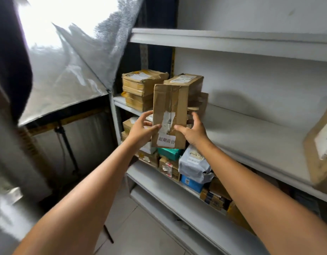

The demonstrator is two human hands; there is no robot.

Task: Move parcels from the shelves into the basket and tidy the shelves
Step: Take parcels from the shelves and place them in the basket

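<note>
While your left hand (143,128) and right hand (193,132) clasp the upright brown parcel (170,111) in front of the middle shelf (251,129), stacked boxes (140,83) wait behind it and the lower shelf (159,181) is crowded; most work likely remains.

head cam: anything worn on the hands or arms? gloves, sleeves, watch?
Nothing worn that shows. The left hand and right hand are ungloved, with no rings visible. The left forearm and right forearm are bare to the frame edge: no sleeves, watch, bands or markings.
</note>
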